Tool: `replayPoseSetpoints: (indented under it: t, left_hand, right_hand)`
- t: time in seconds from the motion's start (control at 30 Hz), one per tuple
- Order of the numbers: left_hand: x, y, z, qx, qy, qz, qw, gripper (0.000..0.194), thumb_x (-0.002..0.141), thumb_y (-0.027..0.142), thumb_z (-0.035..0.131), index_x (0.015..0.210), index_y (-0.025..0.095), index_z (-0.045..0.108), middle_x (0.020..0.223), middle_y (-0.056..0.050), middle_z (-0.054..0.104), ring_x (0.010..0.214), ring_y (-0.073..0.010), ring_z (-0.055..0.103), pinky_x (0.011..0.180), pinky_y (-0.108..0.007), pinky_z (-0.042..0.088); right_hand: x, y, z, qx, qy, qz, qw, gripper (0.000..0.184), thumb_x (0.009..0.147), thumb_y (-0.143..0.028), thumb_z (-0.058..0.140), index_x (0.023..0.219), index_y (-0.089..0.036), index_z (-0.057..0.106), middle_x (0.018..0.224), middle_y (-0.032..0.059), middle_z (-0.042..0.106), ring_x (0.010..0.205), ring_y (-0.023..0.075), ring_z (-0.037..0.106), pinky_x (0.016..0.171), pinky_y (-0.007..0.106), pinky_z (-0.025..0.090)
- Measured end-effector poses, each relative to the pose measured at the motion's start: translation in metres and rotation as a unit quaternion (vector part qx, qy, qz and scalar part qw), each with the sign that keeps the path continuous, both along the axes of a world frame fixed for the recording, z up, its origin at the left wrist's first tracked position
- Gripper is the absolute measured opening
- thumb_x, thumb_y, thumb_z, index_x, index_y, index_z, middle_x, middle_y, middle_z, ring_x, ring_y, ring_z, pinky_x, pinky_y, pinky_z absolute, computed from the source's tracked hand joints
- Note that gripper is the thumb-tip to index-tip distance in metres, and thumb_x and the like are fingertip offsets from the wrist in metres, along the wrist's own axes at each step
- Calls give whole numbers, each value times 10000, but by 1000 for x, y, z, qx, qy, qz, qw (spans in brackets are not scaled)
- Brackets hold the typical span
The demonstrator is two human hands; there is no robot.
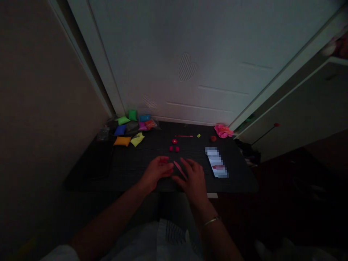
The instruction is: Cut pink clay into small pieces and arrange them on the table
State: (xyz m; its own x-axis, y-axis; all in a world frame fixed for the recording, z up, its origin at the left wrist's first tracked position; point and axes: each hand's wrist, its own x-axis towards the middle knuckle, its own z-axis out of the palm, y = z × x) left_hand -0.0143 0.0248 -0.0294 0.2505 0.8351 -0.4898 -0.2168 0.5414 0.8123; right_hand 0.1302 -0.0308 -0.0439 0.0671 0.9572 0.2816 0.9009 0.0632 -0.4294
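In the head view, near the middle of the front edge of the desk, a pink tool is seen between the parted thumb and fingers of the right hand, the left hand being curled just beside; grip cannot be told for either.

We can read no text, brand or number anywhere. The phone screen on the counter is broken into blurred blocks, and on the small coloured packets we cannot make out any lettering.
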Motion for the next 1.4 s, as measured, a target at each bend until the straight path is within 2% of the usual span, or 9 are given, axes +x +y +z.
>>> replayPoseSetpoints:
  t: [0.13,0.23,0.33,0.43,0.67,0.83,1.07,1.27,1.4]
  left_hand:
    - [-3,-5,5,21,9,-67,997,481,572,137,731,998,151,508,721,-17,606,578,-120,596,557,-246,479]
    - [-7,-7,8,17,-23,-97,995,427,599,201,727,976,158,531,739,-26,622,612,-128,602,580,-261,484]
    - [-12,-7,9,-28,-81,-123,989,295,690,317,658,922,161,566,776,-44,636,634,-135,614,613,-289,497]
    - [-15,-7,8,-62,-121,-140,981,250,713,292,644,912,152,589,813,-55,644,654,-136,618,646,-302,504]
    - [-11,-15,-2,-105,-237,-122,958,185,740,209,621,907,129,613,871,-79,649,740,-152,624,749,-344,495]
    - [-8,-18,-17,-130,-275,-68,950,128,729,122,615,853,153,622,797,-30,640,741,-128,622,749,-278,488]
    - [-7,-24,-19,-134,-298,-106,939,132,771,230,586,867,147,621,825,-51,641,724,-145,620,766,-344,487]
    - [0,-27,-24,-175,-302,-26,937,78,780,220,578,788,147,605,739,-12,627,708,-109,615,759,-263,482]
    - [-1,-26,-28,-152,-325,-31,933,83,779,229,581,801,151,603,762,-15,633,738,-111,617,747,-246,485]
  right_hand:
    - [1,4,7,-2,106,125,987,525,653,-356,692,1146,-323,517,1255,65,390,1133,248,385,892,425,373]
    - [0,6,7,-10,174,133,976,316,668,-291,687,974,-301,612,1215,47,425,1109,228,415,893,423,381]
    - [-1,6,7,-3,227,126,966,281,664,-271,691,935,-285,619,1199,45,437,1108,219,424,898,416,388]
    - [-3,5,7,4,262,134,956,289,655,-262,700,931,-288,618,1191,38,442,1121,211,416,919,410,380]
    - [-9,5,9,18,316,138,939,291,656,-253,700,936,-296,633,1177,36,444,1106,200,436,931,397,386]
    - [-10,3,9,16,298,146,943,444,652,-251,706,1071,-320,576,1212,47,439,1098,211,443,908,410,402]
    - [-10,4,14,-5,319,148,936,299,664,-222,692,949,-291,635,1190,40,459,1097,202,455,916,402,393]
    - [-11,5,14,6,303,155,940,350,656,-233,699,992,-288,616,1202,45,465,1096,206,457,912,403,393]
    - [-11,4,16,7,286,158,945,330,665,-233,692,984,-276,618,1191,50,470,1085,199,461,905,390,400]
